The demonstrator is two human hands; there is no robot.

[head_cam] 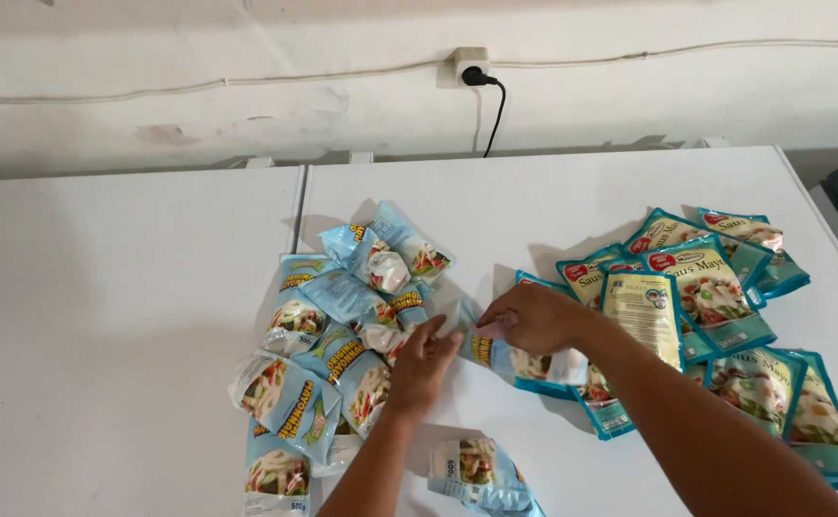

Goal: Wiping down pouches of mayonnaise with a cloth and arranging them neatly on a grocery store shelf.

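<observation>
While one light blue pouch lies alone by the table's near edge, both hands meet in the middle. The left hand and right hand each pinch one pouch, so it stays flat. Loose pouches pile left; teal packs overlap toward the right edge.

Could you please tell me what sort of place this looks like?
Probably a plain packing or stock room: two white tables pushed together, piles of light-blue sauce pouches being sorted, and a bare scuffed wall with a surface-run cable and socket.
</observation>
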